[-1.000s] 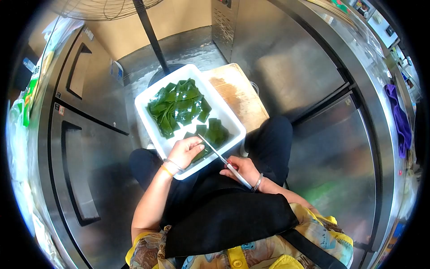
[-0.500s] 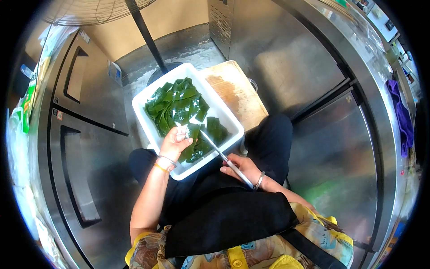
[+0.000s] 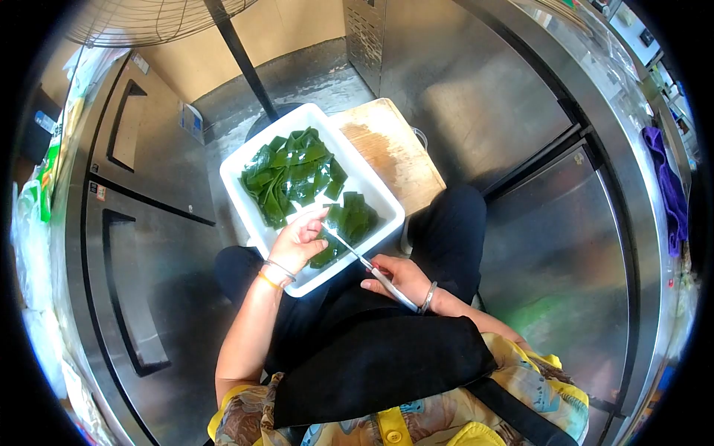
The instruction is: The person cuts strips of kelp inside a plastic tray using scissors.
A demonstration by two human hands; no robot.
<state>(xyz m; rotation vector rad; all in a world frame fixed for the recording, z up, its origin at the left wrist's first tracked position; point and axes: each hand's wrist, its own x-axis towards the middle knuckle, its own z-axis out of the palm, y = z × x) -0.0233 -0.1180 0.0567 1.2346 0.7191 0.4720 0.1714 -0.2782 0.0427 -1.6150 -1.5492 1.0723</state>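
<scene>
A white tub point(image 3: 232, 178) holds dark green, wet, glossy strips that look like kelp point(image 3: 286, 175), in a large heap at the far left and a smaller pile point(image 3: 355, 217) nearer my right side. My left hand point(image 3: 299, 236) is over the tub's near part, fingers curved and thumb apart, with no strip visible between them. In my right hand point(image 3: 405, 278) is a slim metal knife point(image 3: 351, 249) with a pale handle. Its blade slants over the tub's near rim, and the tip is close to my left fingertips. Strips beneath my left hand are partly hidden.
A wooden board point(image 3: 390, 149) lies beyond the tub on the right. Steel cabinets point(image 3: 152, 275) stand on the left, and more steel doors point(image 3: 550, 275) on the right. A fan's black pole point(image 3: 239, 56) rises behind the tub. My knees flank the tub.
The kelp strip pinched in my left hand is no longer seen there. Those fingers have shifted slightly up and right, and the knife tip has moved a little left.
</scene>
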